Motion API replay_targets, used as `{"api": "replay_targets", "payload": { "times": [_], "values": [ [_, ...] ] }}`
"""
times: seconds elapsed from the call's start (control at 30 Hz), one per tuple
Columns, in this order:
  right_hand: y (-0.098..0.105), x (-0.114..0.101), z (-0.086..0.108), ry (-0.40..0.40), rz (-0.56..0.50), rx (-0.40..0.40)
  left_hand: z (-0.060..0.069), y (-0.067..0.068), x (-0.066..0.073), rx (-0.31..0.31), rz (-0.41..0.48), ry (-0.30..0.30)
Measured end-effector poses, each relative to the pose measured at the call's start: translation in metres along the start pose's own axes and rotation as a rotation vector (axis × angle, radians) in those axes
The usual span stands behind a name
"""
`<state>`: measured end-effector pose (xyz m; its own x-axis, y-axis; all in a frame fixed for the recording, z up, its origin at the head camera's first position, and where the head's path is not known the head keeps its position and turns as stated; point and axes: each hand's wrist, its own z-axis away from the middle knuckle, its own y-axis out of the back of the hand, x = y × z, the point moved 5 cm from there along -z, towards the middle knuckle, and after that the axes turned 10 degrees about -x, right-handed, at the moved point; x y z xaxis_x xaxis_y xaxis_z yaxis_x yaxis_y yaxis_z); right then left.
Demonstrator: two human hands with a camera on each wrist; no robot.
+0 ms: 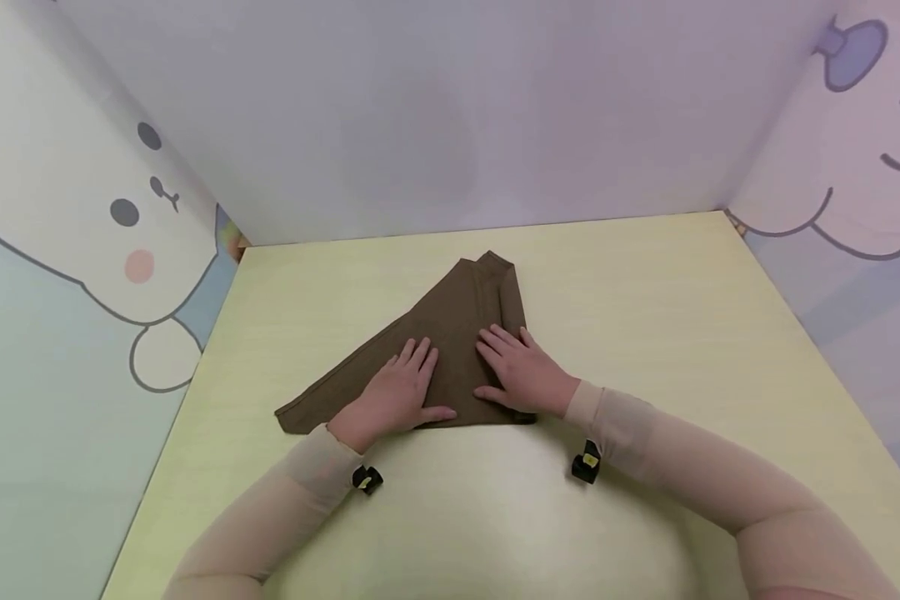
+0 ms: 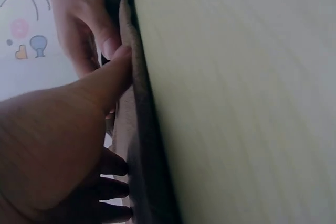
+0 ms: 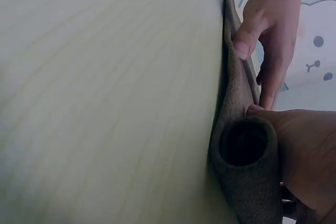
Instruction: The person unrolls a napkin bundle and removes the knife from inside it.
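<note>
One brown cloth point(image 1: 453, 321) lies on the table point(image 1: 645, 317) in front of you, its right side rolled into a tube. Your left hand point(image 1: 394, 393) rests on it, fingers straight, thumb out; your right hand point(image 1: 527, 377) lies across the rolled edge point(image 3: 254, 192), fingers extended, pinching nothing. It should handle light, soft and limp, not fragile, with some grip from its nap. Best hold: along the roll, several fingers spread, lest it unwind.
</note>
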<state>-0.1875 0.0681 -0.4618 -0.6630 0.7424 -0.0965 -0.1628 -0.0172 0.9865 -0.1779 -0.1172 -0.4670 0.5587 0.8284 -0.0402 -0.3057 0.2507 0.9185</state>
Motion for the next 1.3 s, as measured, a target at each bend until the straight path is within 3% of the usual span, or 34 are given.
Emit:
{"api": "replay_targets", "payload": {
  "times": [0.17, 0.57, 1.3],
  "values": [
    [-0.004, 0.003, 0.003, 0.005, 0.008, -0.030, -0.002, -0.005, 0.001, -0.037, -0.018, -0.005],
    [-0.003, 0.007, 0.010, 0.025, 0.034, -0.078, -0.002, -0.001, 0.004, -0.092, -0.019, -0.020],
    [0.004, 0.013, 0.009, 0.042, 0.039, -0.068, -0.003, 0.009, 0.003, -0.074, -0.019, -0.011]
  ]
}}
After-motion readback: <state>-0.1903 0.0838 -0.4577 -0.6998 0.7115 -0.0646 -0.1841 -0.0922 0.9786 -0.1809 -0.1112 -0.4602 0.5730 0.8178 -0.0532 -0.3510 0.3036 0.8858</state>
